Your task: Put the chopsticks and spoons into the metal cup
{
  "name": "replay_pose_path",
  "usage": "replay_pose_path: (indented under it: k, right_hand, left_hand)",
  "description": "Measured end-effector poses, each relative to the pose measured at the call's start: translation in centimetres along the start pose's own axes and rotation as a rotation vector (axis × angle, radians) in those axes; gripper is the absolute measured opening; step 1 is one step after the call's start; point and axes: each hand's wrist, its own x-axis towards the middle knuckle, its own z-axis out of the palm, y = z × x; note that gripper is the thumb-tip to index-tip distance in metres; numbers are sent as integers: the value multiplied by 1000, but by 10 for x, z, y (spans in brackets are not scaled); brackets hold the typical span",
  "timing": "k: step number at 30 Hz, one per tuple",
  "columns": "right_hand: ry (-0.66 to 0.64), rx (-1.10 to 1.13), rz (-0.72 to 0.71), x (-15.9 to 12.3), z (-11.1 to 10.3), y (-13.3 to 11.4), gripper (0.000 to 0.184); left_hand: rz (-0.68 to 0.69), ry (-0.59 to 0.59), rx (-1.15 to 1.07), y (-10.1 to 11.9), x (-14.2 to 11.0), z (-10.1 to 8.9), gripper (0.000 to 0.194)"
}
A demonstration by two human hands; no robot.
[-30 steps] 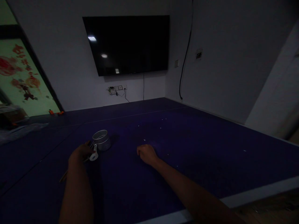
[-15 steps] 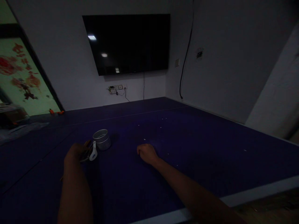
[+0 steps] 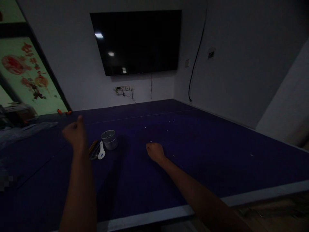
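dull metal is shown by the cup (image 3: 110, 141); a smooth, ceramic-looking spoon (image 3: 101, 152) is seen beside it, a matt bench (image 3: 140, 180) beneath, a glossy, reflecting screen (image 3: 142, 42) beyond.

I lose both forearms (image 3: 80, 190) at the bottom edge.
My right grip (image 3: 155, 152) hides its fingertips; the white specks (image 3: 151, 141) are too small to tell, the patch (image 3: 5, 181) at far left blurred.
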Motion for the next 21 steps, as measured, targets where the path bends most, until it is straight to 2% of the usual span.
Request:
replay_pose_path:
  k: [1,3,5,7,10,13,17,21]
  right_hand:
    - [8,-14,28,-1,-3,1,28]
    - [27,-29,80,-3,-10,3,28]
    - [46,-27,143,-6,-17,8,29]
    - [55,-9,204,-9,-23,14,29]
    - [51,18,263,-13,-26,23,30]
    - [32,5,282,-16,-21,27,30]
    - [-19,-44,233,-20,-10,23,27]
    - [0,-30,222,-20,-12,17,28]
  left_hand:
    - [52,108,-102,12,-16,12,69]
    - [237,86,-178,28,-55,40,64]
    - [456,-24,-86,32,-97,68,60]
    - [663,-109,-1,27,-133,91,57]
    - [830,-234,82,14,-167,109,56]
    - [886,-334,125,8,-176,115,56]
    - [857,-402,146,8,-173,116,56]
    - [826,-451,158,7,-168,118,56]
